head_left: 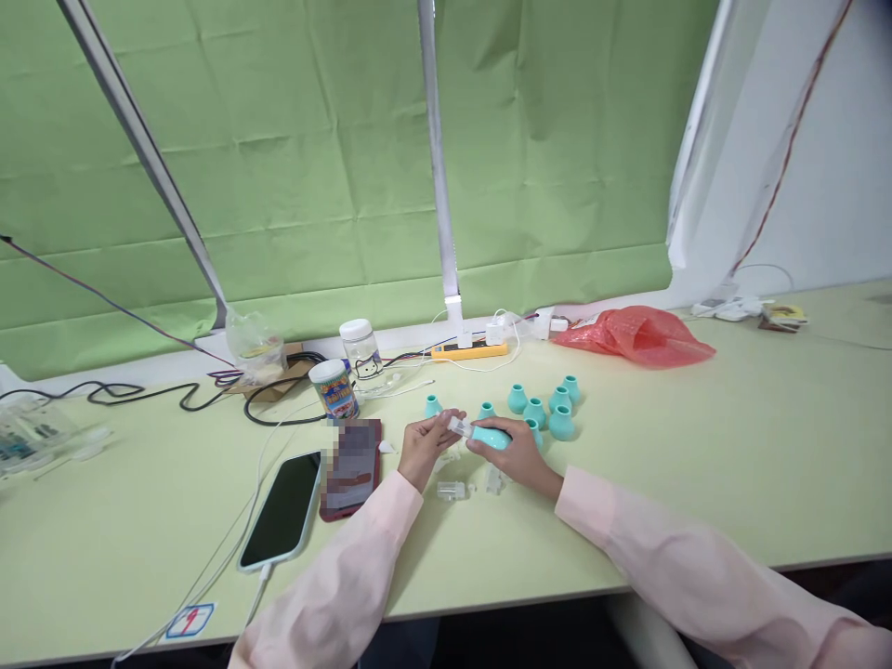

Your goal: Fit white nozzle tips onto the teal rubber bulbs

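Note:
My right hand (519,452) is closed round a turquoise rubber bulb (491,438), which lies tilted with its narrow end to the left. A clear plastic tube piece (461,426) sits at that end, and the fingers of my left hand (428,446) pinch it. Below my hands a clear plastic tube (452,491) lies on the table, with small clear pieces (494,479) beside it. Several more turquoise bulbs (534,413) stand upright behind my right hand. One other bulb (433,406) stands just behind my left hand.
Two phones, a white-edged one (282,509) and a dark red one (352,469), lie left of my hands. Behind them stand a labelled can (334,390) and a clear jar (362,353). A yellow power strip (469,352), cables and a red plastic bag (637,336) line the back.

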Tool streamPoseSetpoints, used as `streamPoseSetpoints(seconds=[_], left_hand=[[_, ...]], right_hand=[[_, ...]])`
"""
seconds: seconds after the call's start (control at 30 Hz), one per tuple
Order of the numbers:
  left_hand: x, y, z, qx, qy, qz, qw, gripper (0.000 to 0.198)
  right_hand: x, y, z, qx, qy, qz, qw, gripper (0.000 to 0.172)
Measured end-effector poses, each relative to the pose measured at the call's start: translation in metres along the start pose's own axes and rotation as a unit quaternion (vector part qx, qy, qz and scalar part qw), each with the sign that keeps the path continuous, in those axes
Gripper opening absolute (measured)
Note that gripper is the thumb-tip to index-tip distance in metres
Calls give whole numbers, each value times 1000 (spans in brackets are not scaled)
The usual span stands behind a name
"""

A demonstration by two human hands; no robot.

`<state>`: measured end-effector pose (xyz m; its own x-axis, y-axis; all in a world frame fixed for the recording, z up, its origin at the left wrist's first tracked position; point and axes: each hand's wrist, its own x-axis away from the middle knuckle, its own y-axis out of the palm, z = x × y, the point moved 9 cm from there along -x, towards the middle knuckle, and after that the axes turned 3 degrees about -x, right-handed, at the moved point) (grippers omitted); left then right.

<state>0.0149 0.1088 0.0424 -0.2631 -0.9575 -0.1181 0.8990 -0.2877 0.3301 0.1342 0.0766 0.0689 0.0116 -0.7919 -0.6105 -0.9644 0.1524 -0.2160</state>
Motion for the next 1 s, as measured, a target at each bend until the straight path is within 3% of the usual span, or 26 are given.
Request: streamPoseSetpoints(seconds=[0.17,0.3,1.0], left_hand=[[1,2,-2,38,1,11,999,30],[2,3,0,22,13,12,1000,34],[1,15,-4,0,6,-17,1000,40]], right_hand=[[3,13,18,-162,135,-17,977,25],[6,23,20,-242,190,-45,950,28],[6,33,21,-334,242,-84,907,25]])
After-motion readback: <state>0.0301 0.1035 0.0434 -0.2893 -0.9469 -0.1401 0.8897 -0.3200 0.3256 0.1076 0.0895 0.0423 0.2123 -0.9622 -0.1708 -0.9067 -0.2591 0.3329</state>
